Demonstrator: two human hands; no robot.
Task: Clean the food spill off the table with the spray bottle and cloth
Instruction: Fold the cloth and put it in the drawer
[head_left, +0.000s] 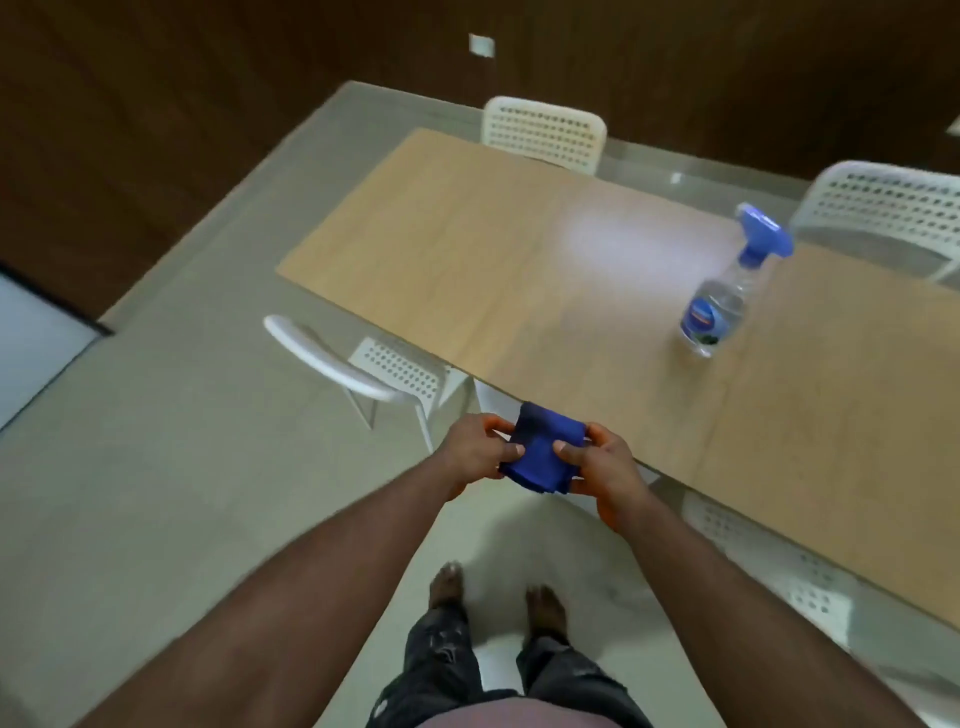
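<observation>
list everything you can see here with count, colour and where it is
table: 1, light wood top, centre to right of view
spray bottle: 1, clear with blue trigger head, upright on the table towards its right part
cloth: 1, dark blue, folded, held just off the table's near edge
chairs: 4 at least, white perforated, two on the far side, one at near left, one tucked under the near edge
floor: 1, pale grey, left and bottom
wall: 1, dark brown, top
wall plate: 1, white, on the wall
left hand: 1, grips the cloth's left side
right hand: 1, grips the cloth's right side
feet: 2, bare, on the floor
</observation>
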